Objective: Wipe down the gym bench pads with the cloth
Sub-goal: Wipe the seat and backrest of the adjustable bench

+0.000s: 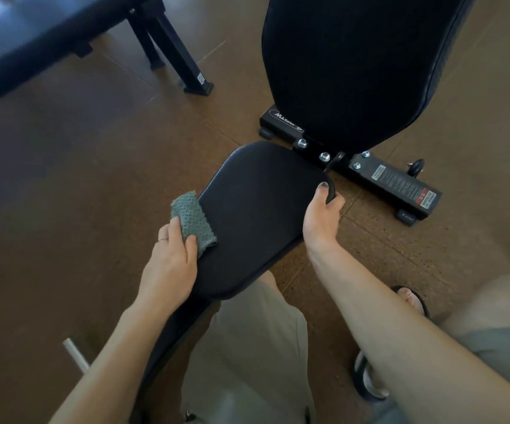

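The left hand (171, 264) pinches the folded grey cloth (193, 218) against the seat pad's (253, 215) near-left edge, ready to wipe. Opposite that grip, the right hand (322, 217) clamps the far-right rim, likely steadying it. Beyond stands the back pad (354, 65), on brown speckled floor (79, 179).

The left hand (171, 258) is pressing a green cloth (193, 220) on the black seat pad (253, 215). The right hand (322, 217) is gripping its edge.
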Demonstrator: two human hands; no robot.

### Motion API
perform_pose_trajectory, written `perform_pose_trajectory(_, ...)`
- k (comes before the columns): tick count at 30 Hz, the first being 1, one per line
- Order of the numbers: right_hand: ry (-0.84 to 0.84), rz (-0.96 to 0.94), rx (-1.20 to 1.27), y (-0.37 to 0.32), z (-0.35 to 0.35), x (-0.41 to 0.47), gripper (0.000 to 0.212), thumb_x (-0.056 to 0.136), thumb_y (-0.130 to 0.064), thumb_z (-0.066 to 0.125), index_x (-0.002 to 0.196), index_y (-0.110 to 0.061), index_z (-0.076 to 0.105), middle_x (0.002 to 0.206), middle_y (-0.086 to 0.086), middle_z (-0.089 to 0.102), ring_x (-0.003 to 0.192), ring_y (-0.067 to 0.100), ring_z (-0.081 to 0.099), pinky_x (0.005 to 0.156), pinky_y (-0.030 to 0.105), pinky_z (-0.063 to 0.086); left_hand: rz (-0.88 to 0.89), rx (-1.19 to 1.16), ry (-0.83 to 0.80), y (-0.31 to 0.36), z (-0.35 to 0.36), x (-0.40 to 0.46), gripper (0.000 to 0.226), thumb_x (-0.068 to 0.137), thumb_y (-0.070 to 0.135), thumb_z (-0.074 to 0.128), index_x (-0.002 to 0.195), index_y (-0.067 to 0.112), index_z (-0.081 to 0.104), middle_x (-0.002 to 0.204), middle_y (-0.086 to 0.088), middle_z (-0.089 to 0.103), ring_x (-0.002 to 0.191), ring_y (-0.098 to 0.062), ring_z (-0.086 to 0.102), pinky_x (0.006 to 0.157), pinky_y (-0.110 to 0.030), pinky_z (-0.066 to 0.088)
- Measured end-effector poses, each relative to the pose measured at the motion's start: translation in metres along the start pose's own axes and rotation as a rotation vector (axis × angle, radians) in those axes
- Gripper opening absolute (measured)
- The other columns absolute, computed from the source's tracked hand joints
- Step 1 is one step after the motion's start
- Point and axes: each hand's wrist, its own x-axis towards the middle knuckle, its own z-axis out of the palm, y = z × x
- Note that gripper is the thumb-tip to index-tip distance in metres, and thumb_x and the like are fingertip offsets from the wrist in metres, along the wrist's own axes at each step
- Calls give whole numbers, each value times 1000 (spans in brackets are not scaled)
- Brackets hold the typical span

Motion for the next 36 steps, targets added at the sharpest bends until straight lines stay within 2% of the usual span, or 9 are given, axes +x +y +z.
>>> perform_pose_trajectory(3, 0, -2, -11, 0, 0, -1, 61, 106, -54, 36, 156, -21, 25, 154, 8, 42, 135, 29, 48, 94, 33, 37, 25, 148, 30, 12, 9, 17, 63, 111, 36, 20, 162, -1, 16, 168, -22, 19, 153, -38, 23, 125, -48, 22)
perform_pose_trajectory(7, -29, 20, -23, -1, -2, 4, 63, 107, -56, 33, 157, -20, 22, 156, 9, 40, 137, 32, 45, 94, 35, 33, 290, 399, -11, 84, 37, 67, 67, 110, 41, 17, 163, 1, 8, 172, -21, -1, 158, -41, 1, 128, -51, 3)
perform_pose_trajectory(10, -59, 33, -13, -1, -4, 7, 64, 107, -56, 30, 159, -21, 20, 157, 12, 38, 139, 33, 43, 103, 37, 33, 541, 482, -37, 107, 63, 38, 67, 108, 42, 14, 165, 6, 6, 173, -15, 1, 159, -37, 0, 129, -46, 2)
perform_pose_trajectory(14, -74, 73, 4, -2, -6, 7, 62, 108, -55, 28, 160, -24, 15, 162, 10, 31, 145, 32, 36, 114, 45, 29, 733, 642, -48, 35, 42, -29, 66, 107, 39, 13, 163, 6, 20, 171, -14, 19, 157, -35, 19, 128, -45, 18)
perform_pose_trajectory(18, -81, 80, 15, -3, -8, 4, 63, 107, -57, 27, 162, -28, 12, 165, 7, 26, 148, 31, 32, 115, 46, 29, 769, 707, 33, -5, 26, -37, 63, 106, 39, 30, 161, 8, 27, 167, -12, 28, 153, -32, 30, 121, -50, 24)
perform_pose_trajectory(21, -83, 67, -5, -3, -8, 4, 64, 107, -56, 28, 161, -25, 14, 164, 9, 27, 146, 32, 35, 113, 45, 30, 777, 711, 25, 30, 39, -15, 65, 107, 42, 27, 160, 7, 28, 167, -14, 29, 153, -33, 30, 121, -48, 17)
perform_pose_trajectory(25, -98, 65, -9, -5, -9, 3, 65, 107, -58, 27, 161, -25, 14, 164, 11, 27, 146, 33, 34, 113, 47, 29, 694, 679, -32, 78, 58, 6, 66, 111, 47, 17, 163, 14, -8, 170, -6, -14, 158, -26, -12, 122, -37, -12)
perform_pose_trajectory(30, -134, 106, 43, -6, -13, 3, 63, 106, -58, 27, 161, -32, 13, 167, 6, 22, 151, 31, 27, 119, 50, 23, 778, 735, 7, 2, 29, -32, 65, 105, 39, 30, 162, 8, 24, 168, -13, 24, 155, -31, 25, 123, -49, 21)
perform_pose_trajectory(36, -164, 108, 43, -7, -16, -1, 67, 105, -61, 28, 162, -32, 9, 168, 5, 20, 152, 31, 25, 120, 50, 22, 779, 750, -48, -33, 16, -32, 69, 106, 45, 31, 164, 10, 18, 172, -9, 15, 159, -28, 13, 128, -45, 19)
